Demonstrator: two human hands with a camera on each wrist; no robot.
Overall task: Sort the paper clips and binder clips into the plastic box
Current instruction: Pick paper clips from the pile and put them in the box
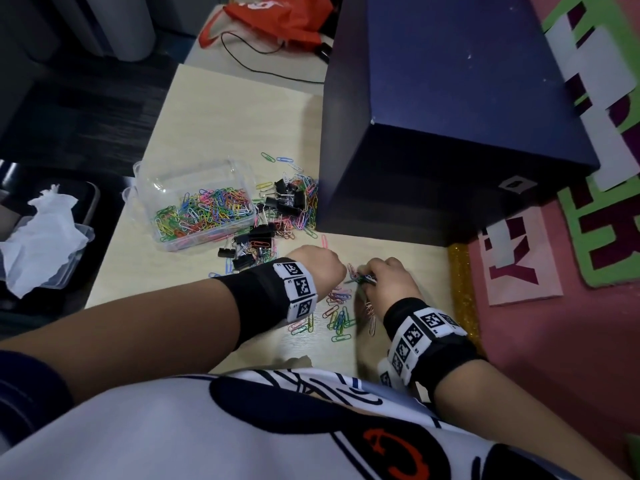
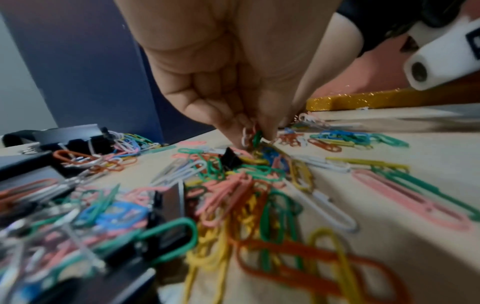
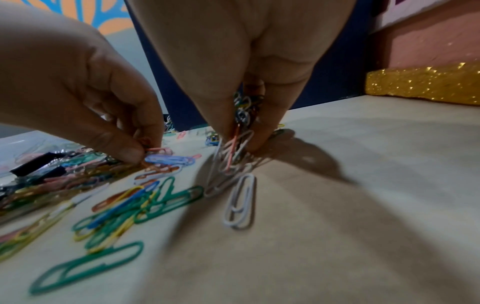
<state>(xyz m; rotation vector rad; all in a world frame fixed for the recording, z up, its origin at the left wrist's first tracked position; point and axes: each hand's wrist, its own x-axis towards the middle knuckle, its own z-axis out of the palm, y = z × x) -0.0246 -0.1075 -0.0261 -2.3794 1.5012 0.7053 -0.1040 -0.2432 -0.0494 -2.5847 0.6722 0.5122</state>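
A clear plastic box stands on the pale table, partly filled with coloured paper clips. Black binder clips lie mixed with paper clips just right of it and in front of it. Nearer me, loose paper clips are scattered between my wrists. My left hand reaches down into that scatter and pinches a few paper clips at its fingertips. My right hand sits just to its right, gripping a bunch of paper clips that hangs down to the table. A small binder clip lies under the left fingers.
A large dark blue box stands right behind the hands and beside the clip pile. A gold glitter strip borders the table's right edge. Crumpled tissue in a tub sits off the table to the left; an orange bag lies far back.
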